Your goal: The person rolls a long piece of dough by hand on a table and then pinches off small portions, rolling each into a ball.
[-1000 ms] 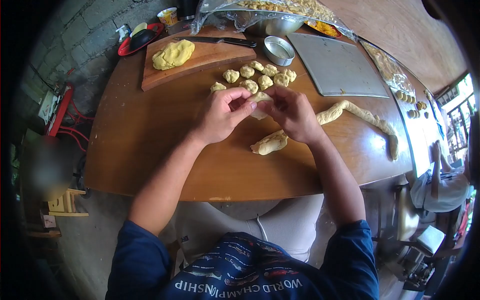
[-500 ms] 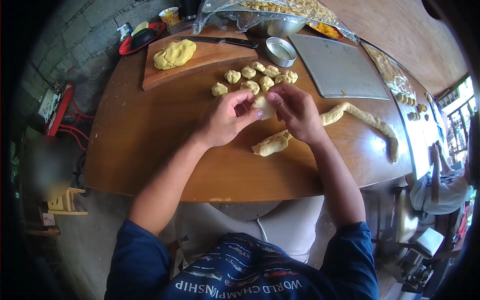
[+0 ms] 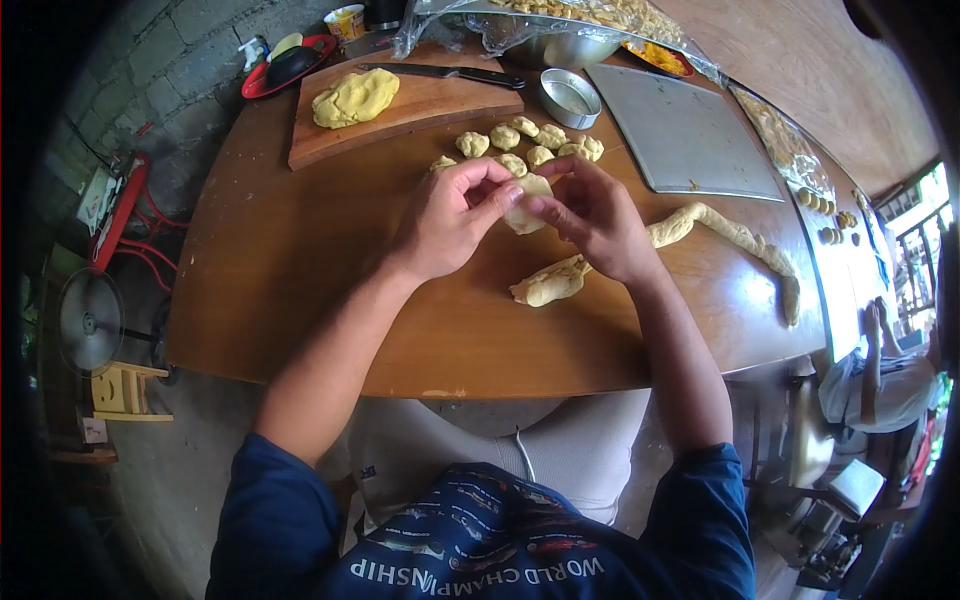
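Legible writing: the person's dark blue shirt (image 3: 480, 545) carries white lettering, seen upside down, reading "WORLD CHAMPIONSHIP". No other label or brand can be read; the printed cup (image 3: 347, 20) at the far edge is too small to make out.

Hands: the left hand (image 3: 447, 218) and the right hand (image 3: 592, 215) meet above the wooden tabletop (image 3: 300, 260). Both are closed in a pinch on one pale dough piece (image 3: 525, 214), held between thumb and fingertips. The piece sits just in front of the cluster of small dough balls (image 3: 525, 142); its underside and much of its outline are covered by the fingers.

Surroundings: a short dough log (image 3: 549, 284) lies on the tabletop just below the right wrist. A long dough rope (image 3: 735, 237) runs to the right, its near end passing behind the right hand. At the back a wooden cutting board (image 3: 420, 105) bears a yellow dough lump (image 3: 355, 98) and a black-handled knife (image 3: 440, 72). Beside it stand a small round metal tin (image 3: 570, 97) and a flat metal tray (image 3: 685, 135).

Hard to make out: a plastic-covered metal bowl (image 3: 565, 45) is cut off by the top edge, contents unclear. A red dish (image 3: 290, 65) holds dark items, not identifiable. Another person (image 3: 880, 375) at the right edge is only partly in view.
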Demonstrator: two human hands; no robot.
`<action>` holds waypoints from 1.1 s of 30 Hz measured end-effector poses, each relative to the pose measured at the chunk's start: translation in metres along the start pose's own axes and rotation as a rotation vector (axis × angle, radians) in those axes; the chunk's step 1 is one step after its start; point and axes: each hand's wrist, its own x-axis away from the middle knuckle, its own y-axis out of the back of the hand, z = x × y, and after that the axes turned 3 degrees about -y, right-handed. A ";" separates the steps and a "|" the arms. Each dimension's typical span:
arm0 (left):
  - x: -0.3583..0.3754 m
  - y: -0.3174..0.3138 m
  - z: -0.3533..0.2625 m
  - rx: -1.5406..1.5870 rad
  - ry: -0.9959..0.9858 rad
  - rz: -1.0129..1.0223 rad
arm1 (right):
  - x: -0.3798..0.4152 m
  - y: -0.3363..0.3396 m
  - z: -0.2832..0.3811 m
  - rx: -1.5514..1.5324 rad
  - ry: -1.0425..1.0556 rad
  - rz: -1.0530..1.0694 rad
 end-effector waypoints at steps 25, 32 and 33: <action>-0.013 0.042 0.016 0.080 0.006 -0.143 | -0.078 0.001 0.018 0.141 0.030 -0.012; -0.006 0.027 0.001 -0.302 -0.095 -0.094 | -0.048 -0.010 0.022 0.161 -0.066 0.006; -0.006 0.027 0.002 -0.303 -0.090 -0.105 | -0.044 -0.010 0.025 0.302 -0.049 0.013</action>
